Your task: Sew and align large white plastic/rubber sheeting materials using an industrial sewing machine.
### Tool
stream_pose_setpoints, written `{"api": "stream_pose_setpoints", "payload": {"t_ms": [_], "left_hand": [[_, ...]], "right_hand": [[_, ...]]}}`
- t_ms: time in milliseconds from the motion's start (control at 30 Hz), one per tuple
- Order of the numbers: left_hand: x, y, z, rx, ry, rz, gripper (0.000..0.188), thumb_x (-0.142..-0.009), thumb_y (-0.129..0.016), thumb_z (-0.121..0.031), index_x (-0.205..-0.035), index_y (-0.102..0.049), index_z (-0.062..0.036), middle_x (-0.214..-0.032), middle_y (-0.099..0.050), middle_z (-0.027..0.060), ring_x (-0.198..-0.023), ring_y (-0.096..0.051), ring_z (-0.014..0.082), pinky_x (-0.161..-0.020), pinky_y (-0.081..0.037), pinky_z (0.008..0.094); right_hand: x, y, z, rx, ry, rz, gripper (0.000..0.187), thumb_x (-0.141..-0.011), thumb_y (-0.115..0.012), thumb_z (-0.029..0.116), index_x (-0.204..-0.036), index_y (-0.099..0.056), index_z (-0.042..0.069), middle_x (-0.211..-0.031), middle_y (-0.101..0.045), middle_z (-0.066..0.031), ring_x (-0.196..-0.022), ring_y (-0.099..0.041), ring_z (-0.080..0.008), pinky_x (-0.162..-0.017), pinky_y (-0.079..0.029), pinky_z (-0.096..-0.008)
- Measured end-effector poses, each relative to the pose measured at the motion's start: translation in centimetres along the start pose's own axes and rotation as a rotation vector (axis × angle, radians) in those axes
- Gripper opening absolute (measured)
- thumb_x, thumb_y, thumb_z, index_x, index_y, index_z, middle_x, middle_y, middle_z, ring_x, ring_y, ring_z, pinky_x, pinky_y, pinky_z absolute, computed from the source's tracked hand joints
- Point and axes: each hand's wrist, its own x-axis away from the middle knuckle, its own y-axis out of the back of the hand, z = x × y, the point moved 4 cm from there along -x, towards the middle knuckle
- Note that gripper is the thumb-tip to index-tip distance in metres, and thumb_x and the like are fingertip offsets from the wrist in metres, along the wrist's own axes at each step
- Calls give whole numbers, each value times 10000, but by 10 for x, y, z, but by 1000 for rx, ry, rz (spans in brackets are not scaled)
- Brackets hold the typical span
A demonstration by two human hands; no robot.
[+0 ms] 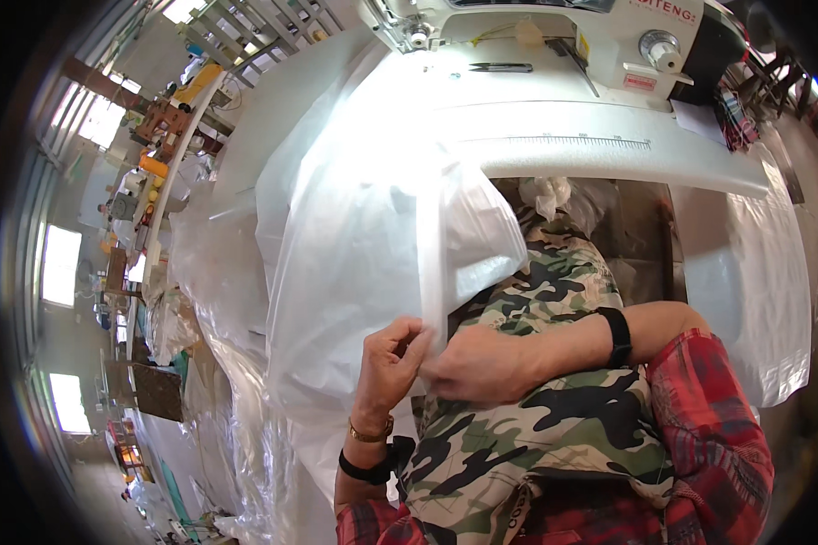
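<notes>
A large white translucent plastic sheet (336, 272) drapes from the sewing machine table down over my lap on the left. A narrow folded strip (429, 245) runs along its edge toward me. My left hand (393, 361) pinches the lower end of this strip between thumb and fingers. Right against it, my right hand (480, 363) is curled closed at the same edge, slightly blurred, its fingertips partly hidden. The white sewing machine (627, 45) stands beyond, with part of the sheet lying near its needle area.
Black thread snips (502, 67) lie on the machine bed. A printed ruler scale (563, 141) runs along the table's front edge. More plastic sheeting (745, 272) hangs at the right. At the left, a cluttered workbench (168, 173) stands near heaped clear plastic (245, 436).
</notes>
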Motion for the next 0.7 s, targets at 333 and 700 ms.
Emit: {"api": "stream_pose_setpoints", "payload": {"t_ms": [333, 700], "left_hand": [[3, -7, 8, 339, 140, -88, 112, -928, -641, -101, -871, -627, -5, -729, -560, -62, -644, -440, -1, -554, -340, 173], [7, 26, -8, 345, 28, -294, 58, -917, -632, -62, -875, -622, -23, -724, -575, -57, -636, -484, 12, -590, -372, 167]], "right_hand": [[-3, -3, 5, -34, 114, 15, 216, -854, -557, 233, -815, -555, 20, -627, -588, -157, -613, -622, -374, -565, -495, -464], [65, 29, -169, -380, -598, -979, 290, -888, -625, 225, -1062, -584, -3, -942, -583, -113, -865, -553, -226, -812, -457, -334]]}}
